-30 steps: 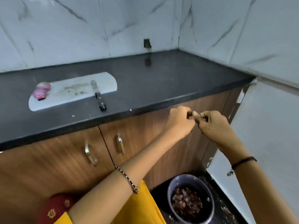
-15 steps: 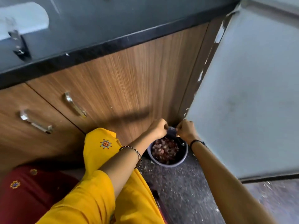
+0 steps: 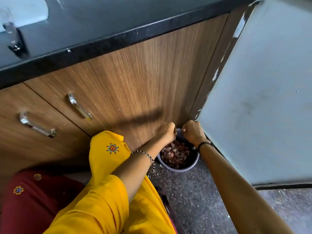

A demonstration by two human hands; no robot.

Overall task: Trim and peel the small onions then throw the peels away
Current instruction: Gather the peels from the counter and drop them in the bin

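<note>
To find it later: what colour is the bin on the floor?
The bin is pale lilac-grey; the head view shows it best.

A home kitchen: a black counter tops wood-grain cabinet doors with metal handles. A cutting board and knife lie on it; a bin of onion peels stands on the floor.

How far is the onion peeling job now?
Done: many peels lie in the bin. In hand: the left hand and right hand hang curled over it, apparently dropping peels; what they hold is hidden. Left: cannot tell; the cutting board is mostly out of view, the knife lies on the counter.
</note>
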